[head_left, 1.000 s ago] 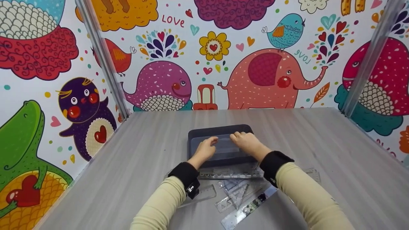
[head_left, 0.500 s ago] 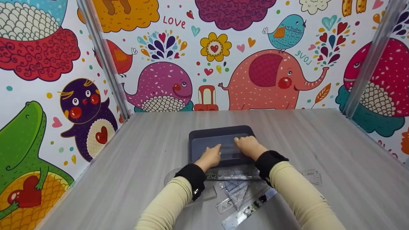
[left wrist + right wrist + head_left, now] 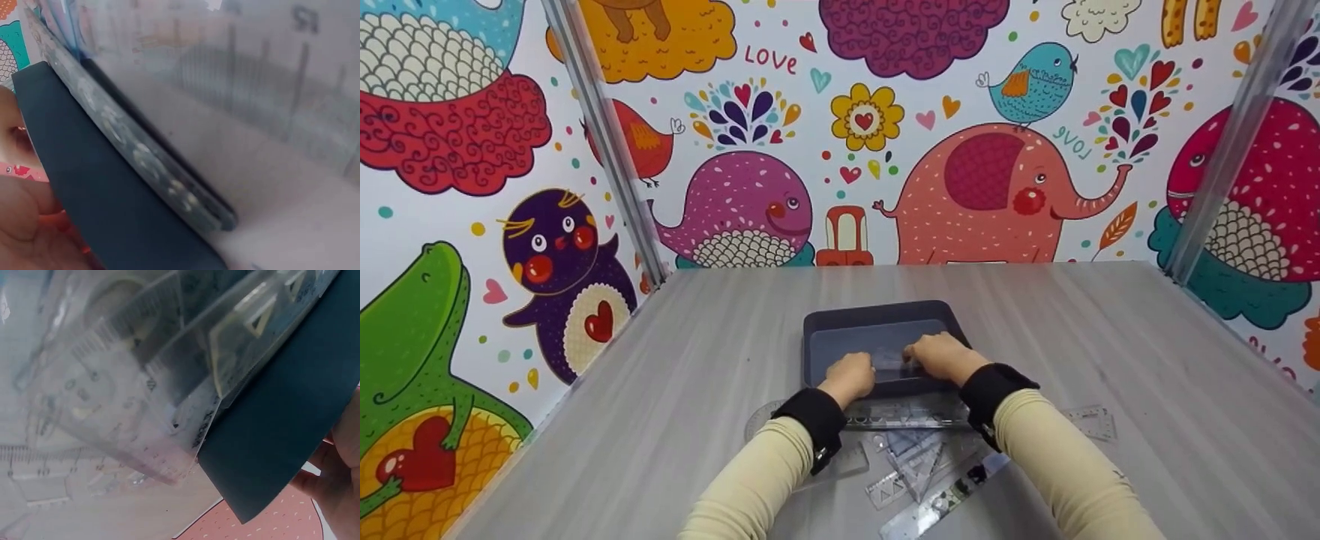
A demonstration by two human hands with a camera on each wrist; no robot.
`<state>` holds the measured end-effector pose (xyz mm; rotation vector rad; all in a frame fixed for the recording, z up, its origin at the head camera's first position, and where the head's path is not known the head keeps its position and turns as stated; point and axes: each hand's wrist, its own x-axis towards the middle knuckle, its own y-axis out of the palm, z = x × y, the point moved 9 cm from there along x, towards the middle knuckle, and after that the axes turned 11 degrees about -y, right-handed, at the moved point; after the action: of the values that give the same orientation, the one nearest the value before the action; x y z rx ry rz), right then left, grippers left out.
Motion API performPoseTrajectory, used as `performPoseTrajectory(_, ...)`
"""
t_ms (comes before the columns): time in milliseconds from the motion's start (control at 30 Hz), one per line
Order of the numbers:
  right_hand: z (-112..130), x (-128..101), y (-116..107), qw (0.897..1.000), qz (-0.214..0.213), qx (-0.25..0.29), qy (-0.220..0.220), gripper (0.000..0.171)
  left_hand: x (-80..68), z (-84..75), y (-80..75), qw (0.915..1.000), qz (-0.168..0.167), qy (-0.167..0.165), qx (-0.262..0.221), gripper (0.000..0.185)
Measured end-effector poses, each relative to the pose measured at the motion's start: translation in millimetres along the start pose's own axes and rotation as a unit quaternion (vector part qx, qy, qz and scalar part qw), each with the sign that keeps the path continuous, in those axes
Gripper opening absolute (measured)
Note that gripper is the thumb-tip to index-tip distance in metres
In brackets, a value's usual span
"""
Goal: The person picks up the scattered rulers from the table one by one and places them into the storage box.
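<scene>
Both hands reach into a dark blue-grey tray [image 3: 877, 307]. My left hand [image 3: 851, 375], fingers curled, and my right hand [image 3: 941, 356], fingers bent down, hold what looks like a clear plastic ruler [image 3: 891, 366] between them. Glare and the hands hide most of it, and its markings cannot be read. From the left wrist, the tray's outer wall [image 3: 84, 163] covers part of the left hand [image 3: 25, 219]. The tray wall [image 3: 270, 416] likewise cuts across the right wrist view, with right-hand fingers [image 3: 332, 467] behind it.
In front of the tray lies a pile of clear drawing tools: a patterned ruler [image 3: 941, 502], a set square [image 3: 919, 472], a protractor [image 3: 761, 416] at left and another clear piece [image 3: 1095, 422] at right. Cartoon-printed walls [image 3: 855, 180] border the table [image 3: 720, 337].
Both hands have come lower and nearer in the tray, with the clear strip between them. The left index finger, stretched out half a second ago, is now curled. The pile has not moved.
</scene>
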<state>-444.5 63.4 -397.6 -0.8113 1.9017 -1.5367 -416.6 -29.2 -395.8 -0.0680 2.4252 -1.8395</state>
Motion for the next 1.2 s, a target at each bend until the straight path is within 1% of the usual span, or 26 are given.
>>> performPoseTrajectory(100,-0.4,0.0,-1.2,1.000,-0.003,0.016,0.002,0.025,0.5,1.4,-3.5,1.0000,-0.004,-0.004,-0.005,0.019)
performPoseTrajectory(167,-0.2,0.1,-3.1,1.000,-0.009,0.022,0.002,0.025,1.3,2.1,-4.1,0.9999,0.000,-0.003,-0.013,0.016)
performPoseTrajectory(300,-1.7,-1.1,-10.9,0.999,-0.027,0.031,0.005,0.026,4.1,3.2,-7.5,0.9995,0.002,-0.002,-0.031,0.017)
performPoseTrajectory(400,-2.4,-5.9,-21.0,0.997,-0.062,0.054,0.002,0.023,3.7,4.1,-11.9,0.9988,-0.005,0.007,-0.048,0.015)
performPoseTrajectory(467,-1.5,-12.2,-30.5,0.992,-0.096,0.078,-0.011,0.021,0.5,4.6,-16.6,0.9979,-0.012,0.018,-0.062,0.020)
performPoseTrajectory(567,1.8,-26.9,-49.7,0.981,-0.153,0.113,-0.045,0.021,-10.8,3.5,-29.5,0.9952,-0.041,0.049,-0.075,0.025)
performPoseTrajectory(700,4.3,-52.9,-76.2,0.963,-0.223,0.125,-0.081,0.020,-35.2,-0.3,-50.6,0.9883,-0.085,0.099,-0.079,0.023)
performPoseTrajectory(833,7.1,-77.7,-93.6,0.953,-0.263,0.123,-0.089,0.019,-57.8,-0.9,-65.0,0.9817,-0.103,0.130,-0.094,0.020)
performPoseTrajectory(933,13.6,-93.6,-100.3,0.948,-0.279,0.119,-0.098,0.020,-69.3,1.0,-69.0,0.9787,-0.096,0.140,-0.115,0.019)
performPoseTrajectory(1033,23.2,-108.0,-102.1,0.944,-0.286,0.121,-0.110,0.021,-78.0,2.5,-66.6,0.9778,-0.079,0.150,-0.123,0.019)
performPoseTrajectory(1100,30.8,-115.9,-99.6,0.945,-0.277,0.128,-0.116,0.023,-84.1,3.2,-62.1,0.9777,-0.067,0.161,-0.118,0.018)
performPoseTrajectory(1200,42.3,-123.6,-91.8,0.949,-0.250,0.147,-0.126,0.026,-92.6,4.4,-52.4,0.9786,-0.045,0.170,-0.107,0.018)
